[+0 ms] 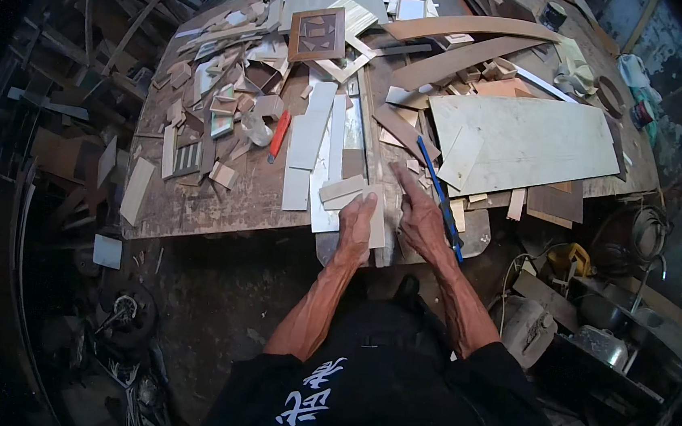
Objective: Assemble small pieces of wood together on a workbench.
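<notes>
My left hand (359,221) is closed on a pale flat wood piece (378,220) at the table's near edge, thumb on top. A smaller light wood strip (343,191) lies slanted against it, just ahead of the thumb. To the right, my right hand (423,223) is turned on edge with fingers stretched forward and nothing seen in it. Beside that hand lies a long blue-edged tool (442,191), its dark end close to my wrist. Several long pale boards (312,129) extend away beyond my left hand.
The worn wooden table (195,216) carries heaps of offcuts at left. A red-handled cutter (280,135) lies near a clear jar (257,130). At right are a large pale panel (525,144) and curved wood strips (470,30). A jerrycan (527,331) stands on the floor.
</notes>
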The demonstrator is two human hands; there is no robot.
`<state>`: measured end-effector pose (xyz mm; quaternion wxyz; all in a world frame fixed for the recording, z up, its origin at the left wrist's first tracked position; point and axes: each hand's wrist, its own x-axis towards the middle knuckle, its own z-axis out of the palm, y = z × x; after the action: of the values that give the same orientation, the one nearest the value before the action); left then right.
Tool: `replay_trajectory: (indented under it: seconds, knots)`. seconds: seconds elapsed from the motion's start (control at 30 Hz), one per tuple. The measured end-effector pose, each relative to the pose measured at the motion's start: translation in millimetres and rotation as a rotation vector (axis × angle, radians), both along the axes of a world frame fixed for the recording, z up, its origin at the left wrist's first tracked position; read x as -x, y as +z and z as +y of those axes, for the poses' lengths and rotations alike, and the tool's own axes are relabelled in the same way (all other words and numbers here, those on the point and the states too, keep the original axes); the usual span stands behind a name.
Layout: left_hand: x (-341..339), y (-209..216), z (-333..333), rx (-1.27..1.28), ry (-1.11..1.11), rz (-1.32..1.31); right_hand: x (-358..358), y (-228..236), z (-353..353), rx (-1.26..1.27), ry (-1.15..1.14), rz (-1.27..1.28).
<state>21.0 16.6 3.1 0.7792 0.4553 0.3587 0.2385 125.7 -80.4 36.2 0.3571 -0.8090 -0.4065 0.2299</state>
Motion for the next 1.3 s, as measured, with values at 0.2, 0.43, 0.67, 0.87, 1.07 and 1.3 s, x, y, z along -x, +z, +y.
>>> replay_trajectory:
  seconds: [0.2, 0.43, 0.67, 0.87, 1.07, 1.3]
  knots:
    - [2, -4, 21, 0.109, 0.118, -0.227, 12, -13, -19, -0.329, -0.015, 0.207]
    - [-7, -17, 31, 0.176, 0.386, -0.277, 47, -2, -26, -0.317, 0.008, 0.155]
    - [-8, -31, 40, 0.119, 0.59, -0.243, 51, -6, -44, -0.069, 0.125, 0.073]
    - [-18, -44, 39, 0.299, 0.64, -0.278, 79, -20, -17, -0.49, 0.038, 0.065]
    - [-24, -13, 25, 0.426, 0.621, -0.238, 73, -33, -15, -0.286, -0.003, 0.054]
    - [-25, -13, 32, 0.481, 0.62, -0.295, 72, -27, -9, -0.085, -0.013, -0.198]
